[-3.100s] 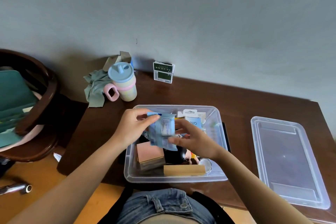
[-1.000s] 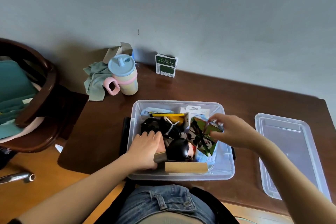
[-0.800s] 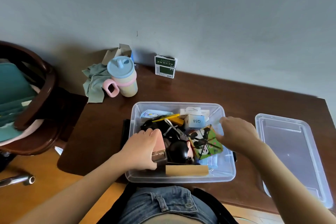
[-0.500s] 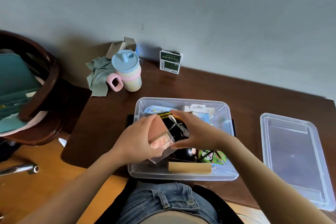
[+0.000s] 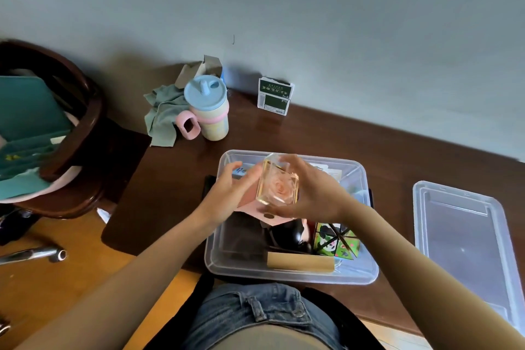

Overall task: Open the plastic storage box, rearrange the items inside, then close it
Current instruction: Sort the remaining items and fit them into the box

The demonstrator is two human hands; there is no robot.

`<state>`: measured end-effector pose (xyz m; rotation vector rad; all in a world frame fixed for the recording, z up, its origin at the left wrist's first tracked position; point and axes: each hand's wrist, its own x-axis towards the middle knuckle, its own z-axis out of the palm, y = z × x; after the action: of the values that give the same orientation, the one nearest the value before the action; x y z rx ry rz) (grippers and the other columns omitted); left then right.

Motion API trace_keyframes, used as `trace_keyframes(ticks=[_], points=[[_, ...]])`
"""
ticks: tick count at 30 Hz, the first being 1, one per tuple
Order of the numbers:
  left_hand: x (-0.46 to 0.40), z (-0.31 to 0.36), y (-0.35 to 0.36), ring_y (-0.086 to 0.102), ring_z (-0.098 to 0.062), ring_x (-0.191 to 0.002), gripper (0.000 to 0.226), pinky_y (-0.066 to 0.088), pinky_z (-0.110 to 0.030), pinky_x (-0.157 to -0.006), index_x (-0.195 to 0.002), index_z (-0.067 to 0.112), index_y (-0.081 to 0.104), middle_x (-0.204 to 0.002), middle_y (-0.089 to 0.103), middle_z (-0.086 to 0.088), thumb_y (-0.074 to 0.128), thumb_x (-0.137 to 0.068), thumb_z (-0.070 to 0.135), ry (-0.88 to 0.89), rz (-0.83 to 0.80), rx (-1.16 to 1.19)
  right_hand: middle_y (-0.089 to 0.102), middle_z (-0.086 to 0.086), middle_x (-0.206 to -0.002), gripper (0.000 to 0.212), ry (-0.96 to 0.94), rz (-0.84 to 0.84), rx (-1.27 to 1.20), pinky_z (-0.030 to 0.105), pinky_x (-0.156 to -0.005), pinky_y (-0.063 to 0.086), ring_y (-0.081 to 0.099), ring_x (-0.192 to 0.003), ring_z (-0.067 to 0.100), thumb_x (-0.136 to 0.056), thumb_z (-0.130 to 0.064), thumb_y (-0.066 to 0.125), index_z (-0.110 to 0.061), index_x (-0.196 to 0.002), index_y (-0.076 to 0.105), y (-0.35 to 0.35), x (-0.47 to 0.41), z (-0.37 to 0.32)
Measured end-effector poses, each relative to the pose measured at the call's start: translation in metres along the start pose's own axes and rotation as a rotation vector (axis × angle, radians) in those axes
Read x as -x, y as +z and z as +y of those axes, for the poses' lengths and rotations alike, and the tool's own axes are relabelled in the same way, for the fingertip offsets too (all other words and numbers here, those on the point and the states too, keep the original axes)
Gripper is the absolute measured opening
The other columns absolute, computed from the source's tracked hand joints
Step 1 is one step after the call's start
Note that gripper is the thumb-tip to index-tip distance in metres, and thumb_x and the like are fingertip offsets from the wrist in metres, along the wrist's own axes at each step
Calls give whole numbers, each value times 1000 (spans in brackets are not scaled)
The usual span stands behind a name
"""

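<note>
Since half a second ago the small clear display cube with a pale pink rose inside (image 5: 277, 189) has come up out of the near left of the clear plastic storage box (image 5: 289, 274) and now sits above the box's middle, held between both hands. The left hand (image 5: 230, 196) grips its left side and pink base with curled fingers; the right hand (image 5: 315, 193) wraps its top and right side. Below, the box's near left corner lies open, showing bare floor beside a black rounded item (image 5: 287, 234), a green panda-print folded card (image 5: 335, 241) and a tan wooden block (image 5: 299, 262) along the near wall. The box stands at the near edge of the dark brown wooden counter (image 5: 326, 133). Its clear plastic lid (image 5: 466, 236) lies flat, well apart to the right. A pastel sippy cup with a blue lid (image 5: 208, 111) stands near the wall.
</note>
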<state>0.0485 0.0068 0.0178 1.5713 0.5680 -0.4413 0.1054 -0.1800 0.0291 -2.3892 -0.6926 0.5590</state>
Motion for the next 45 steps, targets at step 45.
trace_keyframes(ticks=[45], points=[[13, -4, -45, 63, -8, -75, 29, 51, -23, -67, -85, 16, 65, -83, 69, 0, 40, -89, 3, 223, -149, -593, 56, 3, -120, 94, 62, -610, 165, 28, -78, 43, 50, -95, 16, -62, -59, 77, -16, -133, 32, 71, -35, -9]])
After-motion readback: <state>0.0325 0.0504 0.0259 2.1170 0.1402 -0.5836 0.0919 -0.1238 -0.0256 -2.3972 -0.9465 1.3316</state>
